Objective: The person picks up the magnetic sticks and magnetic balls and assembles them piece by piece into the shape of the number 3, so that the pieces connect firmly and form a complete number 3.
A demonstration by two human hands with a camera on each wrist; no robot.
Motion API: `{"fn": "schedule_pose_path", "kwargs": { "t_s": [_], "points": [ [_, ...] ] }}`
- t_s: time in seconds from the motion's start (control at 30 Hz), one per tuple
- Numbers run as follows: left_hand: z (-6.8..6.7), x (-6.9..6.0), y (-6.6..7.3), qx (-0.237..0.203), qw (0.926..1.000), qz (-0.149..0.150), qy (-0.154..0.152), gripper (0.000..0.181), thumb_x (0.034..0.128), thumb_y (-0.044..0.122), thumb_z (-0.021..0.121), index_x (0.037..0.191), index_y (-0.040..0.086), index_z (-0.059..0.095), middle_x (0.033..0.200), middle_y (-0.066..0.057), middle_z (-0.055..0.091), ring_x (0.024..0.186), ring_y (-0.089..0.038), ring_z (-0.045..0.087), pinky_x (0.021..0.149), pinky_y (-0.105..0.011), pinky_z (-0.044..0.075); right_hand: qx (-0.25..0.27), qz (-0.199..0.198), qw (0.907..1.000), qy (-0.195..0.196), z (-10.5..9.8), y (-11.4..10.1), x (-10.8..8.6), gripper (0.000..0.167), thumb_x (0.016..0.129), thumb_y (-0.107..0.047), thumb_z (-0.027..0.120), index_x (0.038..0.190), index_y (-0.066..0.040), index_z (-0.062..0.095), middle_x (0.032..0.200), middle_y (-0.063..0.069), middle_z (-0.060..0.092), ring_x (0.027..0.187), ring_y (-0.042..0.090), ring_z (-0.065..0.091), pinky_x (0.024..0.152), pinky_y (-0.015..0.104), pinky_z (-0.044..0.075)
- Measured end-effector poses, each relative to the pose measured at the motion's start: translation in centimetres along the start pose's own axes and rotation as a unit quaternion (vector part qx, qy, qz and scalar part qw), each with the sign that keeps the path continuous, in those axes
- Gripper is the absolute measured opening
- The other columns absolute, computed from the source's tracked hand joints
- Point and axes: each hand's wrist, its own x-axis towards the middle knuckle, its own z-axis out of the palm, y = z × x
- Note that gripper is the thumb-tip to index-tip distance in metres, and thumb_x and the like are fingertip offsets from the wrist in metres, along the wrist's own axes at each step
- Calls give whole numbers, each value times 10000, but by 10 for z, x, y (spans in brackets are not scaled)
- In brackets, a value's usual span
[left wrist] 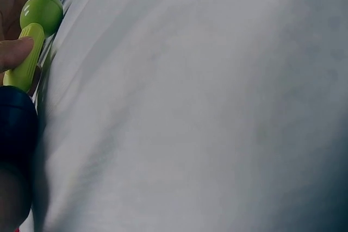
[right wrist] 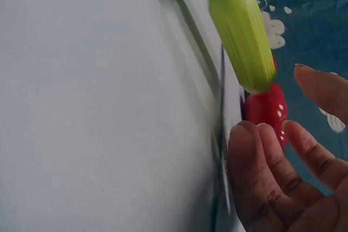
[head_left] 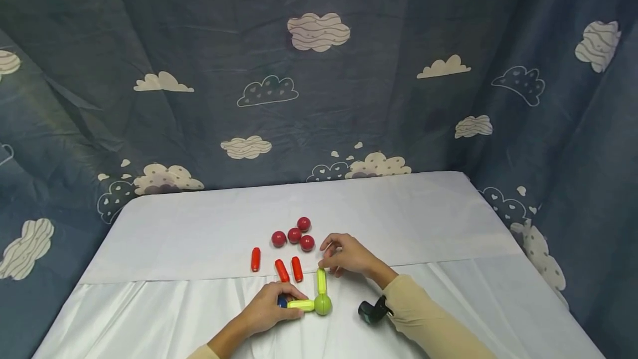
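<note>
My left hand (head_left: 271, 306) pinches a yellow-green rod (head_left: 302, 305), which joins a green ball (head_left: 323, 304); a blue ball (head_left: 282, 301) at the rod's other end is partly covered by the hand. A second yellow-green rod (head_left: 321, 281) extends from the green ball toward the back. My right hand (head_left: 351, 255) is beside that rod's far end, its fingers loosely bent and holding nothing. In the right wrist view a small gap shows between the rod (right wrist: 244, 42) and my fingers (right wrist: 244, 150). The left wrist view shows my thumb on the held rod (left wrist: 24, 66).
Several red balls (head_left: 294, 235) lie behind the hands. Red rods (head_left: 256, 259) (head_left: 282, 271) (head_left: 297, 269) are spread in front of them, toward the left. A black wrist device (head_left: 372, 311) is at the right sleeve. A dark curtain (head_left: 369, 98) hangs behind the white-covered table (head_left: 199, 231).
</note>
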Motion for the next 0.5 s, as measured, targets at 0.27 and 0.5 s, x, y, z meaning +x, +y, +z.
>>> {"fn": "schedule_pose_path", "kwargs": {
  "t_s": [0.27,0.5],
  "points": [
    [-2,0,0,-72,10000,-54,-24,219,880,124,854,1088,78,799,1033,-34,749,903,-84,569,811,-209,439,-90,-256,9996,-68,-11,-6,29,368,877,-13,815,1208,13,656,1099,151,649,718,139,614,679,288,591],
    [0,1,0,-82,9997,-234,-7,225,876,135,861,1090,105,801,1035,-6,739,932,-111,563,841,-227,427,-407,-449,9974,-384,-14,-11,44,399,855,9,832,1229,-22,697,1240,174,651,771,145,591,695,268,554]
  ]
}}
